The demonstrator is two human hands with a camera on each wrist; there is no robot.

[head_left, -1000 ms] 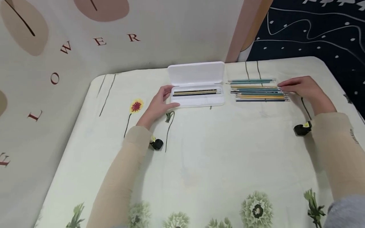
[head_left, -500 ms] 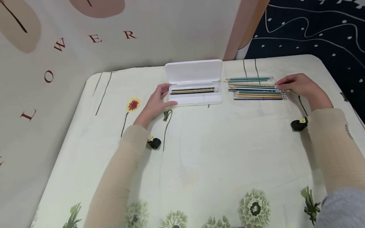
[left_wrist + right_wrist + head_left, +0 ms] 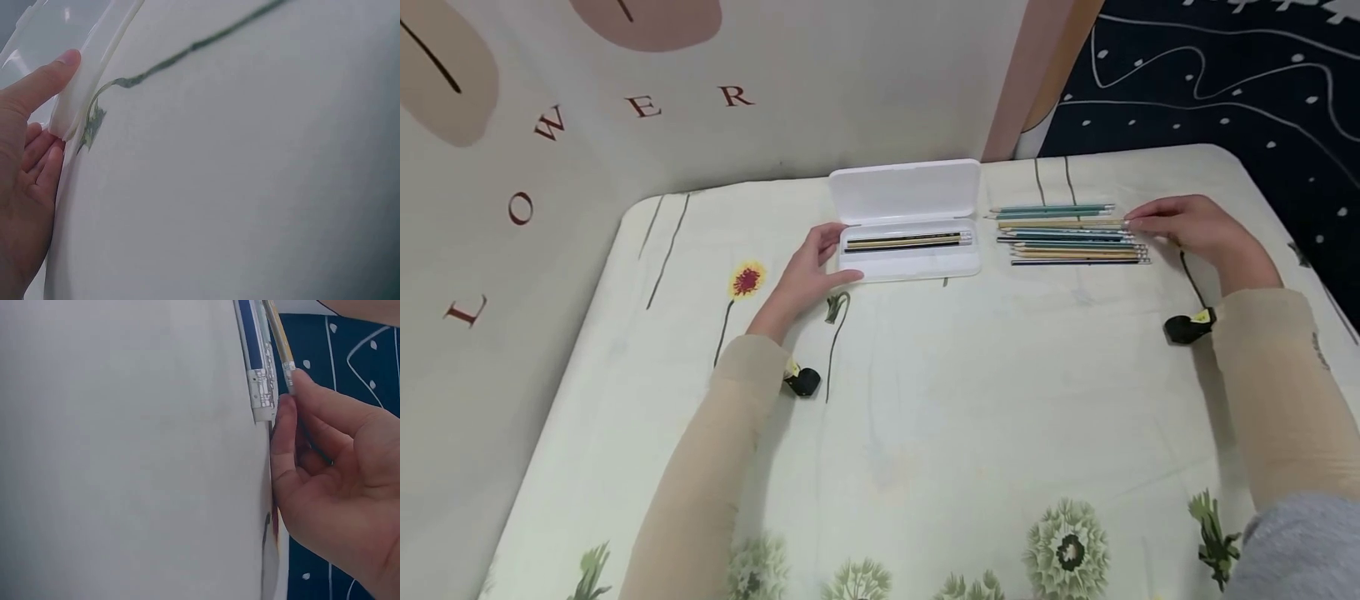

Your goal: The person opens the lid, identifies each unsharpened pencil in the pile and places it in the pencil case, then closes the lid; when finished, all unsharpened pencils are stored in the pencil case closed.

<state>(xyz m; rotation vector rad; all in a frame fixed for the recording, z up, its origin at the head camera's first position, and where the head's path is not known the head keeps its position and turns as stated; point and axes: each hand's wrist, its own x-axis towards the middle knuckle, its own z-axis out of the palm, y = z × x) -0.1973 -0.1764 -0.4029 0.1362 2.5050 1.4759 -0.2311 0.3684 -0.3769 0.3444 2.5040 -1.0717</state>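
Note:
A white pencil case lies open on the cloth, its lid tipped back behind it. Several black and gold-coloured pencils lie in its tray. At the case's left end, my left hand holds the rim, thumb over the front corner. The left wrist view shows that thumb on the case edge and the fingers curled beside it. My right hand pinches a yellow pencil near its eraser end; the right wrist view shows the silver ferrule of this pencil at thumb and fingertip.
Several pencils in dark, green and yellow lie in a row right of the case. Behind them are teal pencils. The flower-print cloth covers the surface, with a pale wall behind. Black wrist devices sit by both sleeves.
The eraser end of the yellow pencil has risen slightly in my right hand. My left hand stays on the case. The head view has shifted a little.

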